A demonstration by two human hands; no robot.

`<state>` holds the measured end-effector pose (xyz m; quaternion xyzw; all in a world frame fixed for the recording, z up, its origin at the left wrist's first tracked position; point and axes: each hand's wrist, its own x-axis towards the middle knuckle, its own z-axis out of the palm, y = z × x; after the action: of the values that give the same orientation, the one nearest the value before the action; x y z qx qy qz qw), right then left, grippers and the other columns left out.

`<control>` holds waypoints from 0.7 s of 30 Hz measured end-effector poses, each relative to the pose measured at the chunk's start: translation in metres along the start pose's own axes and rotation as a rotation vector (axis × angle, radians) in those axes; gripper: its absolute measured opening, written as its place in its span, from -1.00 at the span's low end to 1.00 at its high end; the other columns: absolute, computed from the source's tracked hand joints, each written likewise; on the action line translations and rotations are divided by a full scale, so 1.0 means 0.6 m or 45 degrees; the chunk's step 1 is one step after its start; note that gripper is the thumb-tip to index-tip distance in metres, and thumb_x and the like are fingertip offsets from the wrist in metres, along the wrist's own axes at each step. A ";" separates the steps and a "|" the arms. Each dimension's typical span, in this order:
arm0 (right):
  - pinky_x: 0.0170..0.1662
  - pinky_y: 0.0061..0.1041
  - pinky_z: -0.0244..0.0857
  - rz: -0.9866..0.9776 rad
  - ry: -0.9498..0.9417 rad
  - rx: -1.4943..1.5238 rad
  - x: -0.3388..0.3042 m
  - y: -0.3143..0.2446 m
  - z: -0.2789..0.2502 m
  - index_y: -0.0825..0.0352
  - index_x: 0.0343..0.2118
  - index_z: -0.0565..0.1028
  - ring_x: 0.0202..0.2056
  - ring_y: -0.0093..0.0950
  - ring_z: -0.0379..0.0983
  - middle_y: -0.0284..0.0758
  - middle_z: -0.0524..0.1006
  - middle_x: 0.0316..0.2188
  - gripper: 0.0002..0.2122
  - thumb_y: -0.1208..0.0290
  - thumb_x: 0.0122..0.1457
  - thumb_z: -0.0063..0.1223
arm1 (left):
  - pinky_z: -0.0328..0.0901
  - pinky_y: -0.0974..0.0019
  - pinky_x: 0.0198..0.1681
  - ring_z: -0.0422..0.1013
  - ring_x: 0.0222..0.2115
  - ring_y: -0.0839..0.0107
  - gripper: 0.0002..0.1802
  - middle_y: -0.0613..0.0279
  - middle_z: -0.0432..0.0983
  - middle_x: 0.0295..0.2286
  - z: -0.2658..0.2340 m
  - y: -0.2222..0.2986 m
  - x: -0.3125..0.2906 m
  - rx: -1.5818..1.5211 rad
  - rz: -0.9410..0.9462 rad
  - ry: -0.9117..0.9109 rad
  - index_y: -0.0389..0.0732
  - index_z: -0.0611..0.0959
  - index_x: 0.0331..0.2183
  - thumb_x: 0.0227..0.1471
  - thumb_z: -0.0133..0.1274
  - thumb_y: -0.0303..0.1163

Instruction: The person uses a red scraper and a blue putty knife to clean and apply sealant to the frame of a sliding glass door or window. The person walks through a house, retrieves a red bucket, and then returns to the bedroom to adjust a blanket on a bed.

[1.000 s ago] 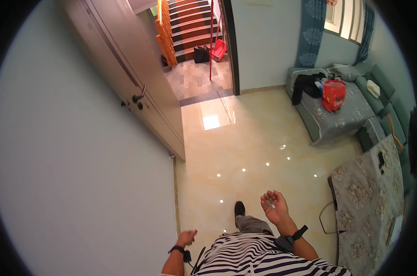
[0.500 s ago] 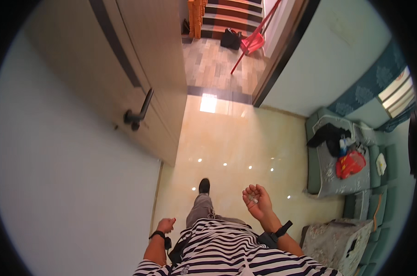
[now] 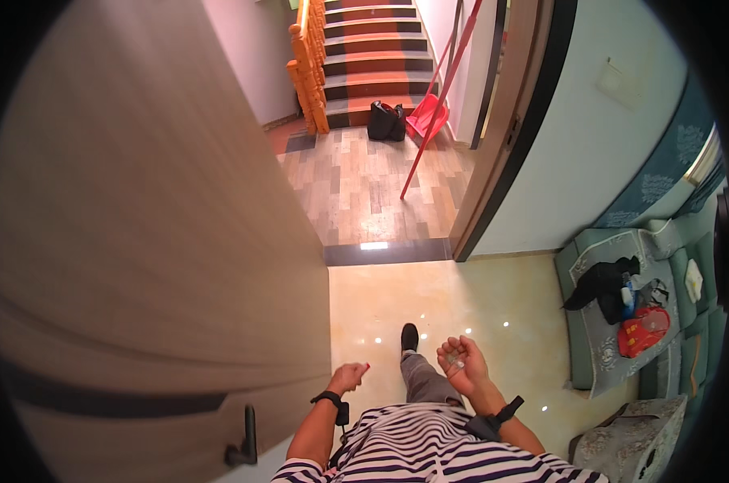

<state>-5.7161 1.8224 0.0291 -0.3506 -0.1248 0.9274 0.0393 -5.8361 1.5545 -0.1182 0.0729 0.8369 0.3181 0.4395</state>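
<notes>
My right hand [image 3: 469, 377] is palm up with its fingers curled into a cup. Several small whitish, partly clear pieces [image 3: 456, 364] lie in its palm, too small to name. Over to the left, my left hand [image 3: 348, 378] is closed, with a small red thing [image 3: 367, 367] showing at its fingertips; its kind is unclear. Both hands are in front of my striped shirt, well apart, above the glossy floor. Neither touches the open door [image 3: 163, 241] on the left, whose dark handle [image 3: 249, 435] is below and left of my left hand.
Past the dark threshold [image 3: 388, 252] stand a black bag [image 3: 386, 122], a red dustpan [image 3: 429, 119] and a leaning red pole [image 3: 433, 121], by stairs [image 3: 372, 56] with a wooden railing [image 3: 306, 72]. At right, a green sofa [image 3: 580, 322] bears a red bag [image 3: 644, 332] and dark clothing [image 3: 602, 286].
I have moved closer to the doorway, and my other foot is now forward. The door takes up more of the left side. Both hands keep their closed and cupped shapes.
</notes>
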 end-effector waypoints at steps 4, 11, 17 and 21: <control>-0.25 -0.37 0.39 0.015 0.095 -0.015 0.165 -0.072 0.067 0.37 -0.40 0.45 -0.34 -0.30 0.46 -0.25 0.50 -0.45 -0.74 0.27 0.15 -0.21 | 0.27 0.31 -0.62 0.37 -0.71 0.42 -0.42 0.19 0.47 -0.67 -0.051 -0.043 0.081 0.038 -0.193 -0.104 -0.24 0.57 -0.49 0.00 -0.17 0.14; -0.23 -0.41 0.39 0.087 -0.165 -0.145 0.393 -0.181 0.280 0.36 -0.40 0.46 -0.35 -0.32 0.48 -0.23 0.52 -0.44 -0.73 0.27 0.17 -0.23 | 0.20 0.39 -0.70 0.30 -0.79 0.48 -0.55 0.27 0.41 -0.73 -0.218 0.000 0.213 -0.519 -0.417 0.144 -0.23 0.55 -0.57 -0.01 -0.13 -0.02; -0.24 -0.40 0.39 0.079 -0.034 -0.135 0.572 -0.235 0.378 0.36 -0.44 0.48 -0.34 -0.32 0.47 -0.24 0.52 -0.46 -0.72 0.27 0.17 -0.22 | 0.19 0.38 -0.70 0.30 -0.80 0.48 -0.55 0.27 0.41 -0.75 -0.328 0.066 0.380 -0.477 -0.450 0.058 -0.24 0.56 -0.56 0.00 -0.12 -0.03; -0.24 -0.39 0.39 0.053 0.070 -0.138 0.678 -0.298 0.465 0.36 -0.42 0.47 -0.34 -0.32 0.47 -0.23 0.52 -0.44 -0.72 0.27 0.18 -0.24 | 0.27 0.33 -0.64 0.38 -0.74 0.43 -0.50 0.25 0.47 -0.70 -0.447 0.151 0.550 -0.199 -0.394 -0.004 -0.20 0.58 -0.53 0.00 -0.18 0.04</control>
<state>-6.2085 2.0036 0.0167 -0.3800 -0.1664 0.9099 0.0044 -6.2589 1.6329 -0.1810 -0.0906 0.8101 0.3105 0.4889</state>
